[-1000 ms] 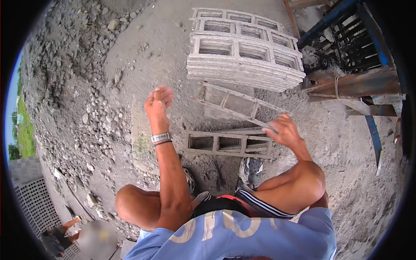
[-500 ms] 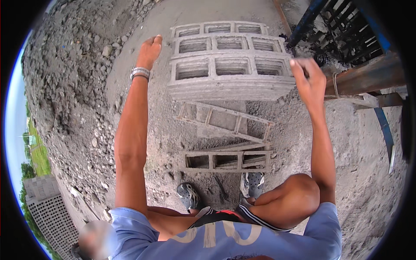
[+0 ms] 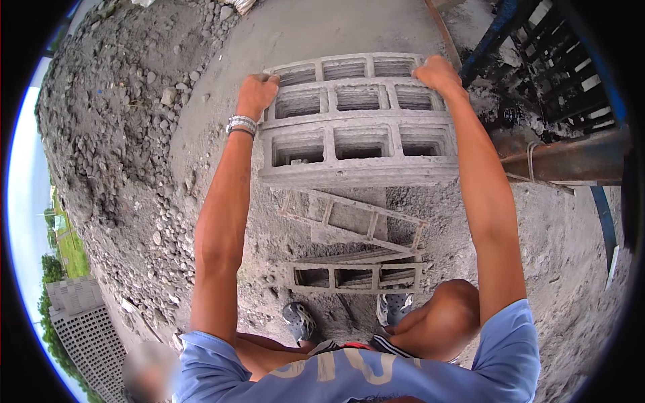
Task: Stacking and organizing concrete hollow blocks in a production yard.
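Observation:
Three rows of grey hollow concrete blocks (image 3: 363, 121) stand close together in front of me, their rectangular openings facing up. My left hand (image 3: 258, 94) is closed on the left end of the farthest block (image 3: 344, 59), its fingers bent over the corner. At the opposite end of that block, my right hand (image 3: 438, 74) grips the right corner, the fingertips partly hidden. Nearer my feet lie a thin three-opening frame (image 3: 356, 223), set askew on the ground, and another three-opening frame (image 3: 356, 277) just before my shoes.
A gravel heap (image 3: 134, 134) slopes along the left. To the right are a rusty beam (image 3: 571, 163) and a dark slatted structure with blue edges (image 3: 544, 74). A person (image 3: 149, 373) is at the lower left, near large stacks of blocks (image 3: 87, 336).
Both hands have come forward from beside the rows and taken hold of the ends of the farthest block. The stack now appears lower in the picture as the view has shifted.

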`<action>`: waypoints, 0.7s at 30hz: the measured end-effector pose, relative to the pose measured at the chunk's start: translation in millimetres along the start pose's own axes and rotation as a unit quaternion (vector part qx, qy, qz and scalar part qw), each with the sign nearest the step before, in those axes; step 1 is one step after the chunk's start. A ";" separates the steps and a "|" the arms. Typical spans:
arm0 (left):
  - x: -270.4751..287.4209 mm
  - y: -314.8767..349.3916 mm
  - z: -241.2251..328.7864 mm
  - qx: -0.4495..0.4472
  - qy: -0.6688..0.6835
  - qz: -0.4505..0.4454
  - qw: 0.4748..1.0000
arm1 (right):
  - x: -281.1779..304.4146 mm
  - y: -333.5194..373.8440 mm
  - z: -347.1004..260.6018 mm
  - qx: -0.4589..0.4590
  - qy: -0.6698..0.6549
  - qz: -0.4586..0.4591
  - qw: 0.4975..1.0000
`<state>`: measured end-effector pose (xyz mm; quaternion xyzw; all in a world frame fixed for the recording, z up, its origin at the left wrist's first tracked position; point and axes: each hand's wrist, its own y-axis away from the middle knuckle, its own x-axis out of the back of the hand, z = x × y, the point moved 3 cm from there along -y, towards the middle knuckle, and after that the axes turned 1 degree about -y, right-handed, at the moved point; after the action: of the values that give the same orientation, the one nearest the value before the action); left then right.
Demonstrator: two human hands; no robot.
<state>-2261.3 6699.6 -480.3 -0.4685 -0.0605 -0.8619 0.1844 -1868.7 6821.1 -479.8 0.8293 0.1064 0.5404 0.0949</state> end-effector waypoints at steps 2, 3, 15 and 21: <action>10.8 -2.4 -3.7 0.013 0.027 -0.007 1.000 | -2.8 -1.1 -5.2 -0.012 -0.015 -0.014 1.000; 14.6 -6.1 -4.2 0.034 0.032 -0.020 0.999 | -2.8 -4.2 -4.1 -0.005 -0.031 -0.018 0.999; -10.7 -59.7 15.2 -0.155 -0.216 -0.156 0.951 | -5.1 -9.7 3.7 -0.009 -0.016 -0.031 0.999; -25.9 -76.1 13.8 -0.159 -0.285 -0.240 0.914 | -9.4 -4.6 -5.8 -0.039 -0.022 -0.032 0.998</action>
<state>-2266.3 6780.5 -488.9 -0.6890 -0.0829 -0.7082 -0.1297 -1878.1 6823.0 -487.0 0.8328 0.1099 0.5223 0.1472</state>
